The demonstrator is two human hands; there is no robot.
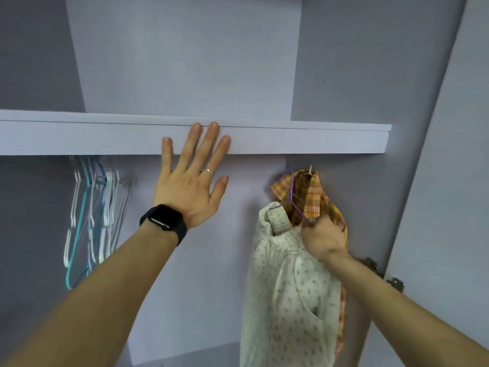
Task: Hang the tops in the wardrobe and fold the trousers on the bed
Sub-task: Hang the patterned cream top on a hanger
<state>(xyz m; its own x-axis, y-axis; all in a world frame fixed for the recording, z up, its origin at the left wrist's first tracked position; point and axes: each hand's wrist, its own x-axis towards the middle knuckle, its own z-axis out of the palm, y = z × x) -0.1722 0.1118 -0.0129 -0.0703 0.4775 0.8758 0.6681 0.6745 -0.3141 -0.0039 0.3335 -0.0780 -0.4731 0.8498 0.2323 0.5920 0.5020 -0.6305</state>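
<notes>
Over on the far left, a bunch of empty hangers (90, 215), white, teal and blue wire, is hanging under the shelf (304, 140) inside the wardrobe. Next to them I am holding my left hand (190, 178) up flat, fingers straight and spread and gripping nothing, with the fingertips lying across the shelf's pale lilac front edge. A dark watch (164, 221) is sitting on that wrist and a thin ring (208, 170) on one finger.

Further right, the white top (288, 300) is hanging down long and loose below the shelf. It is cream cloth dotted with small greyish sprigs, gathered at the neck, with a wide strap looping up at its shoulder. It is hanging on a purple hanger (292, 200), whose thin wire is running up toward the shelf's underside; I cannot tell whether the hook is sitting on a rail. Just behind it and touching it, a plaid top (312, 197) in orange, yellow and brown checks is hanging from its own metal hook.

My right hand (324, 238) is curling round the purple hanger at the white top's shoulder, gripping the wire. Right of my forearm, two metal hinges (394, 283) are showing beside the open door (449, 181).
</notes>
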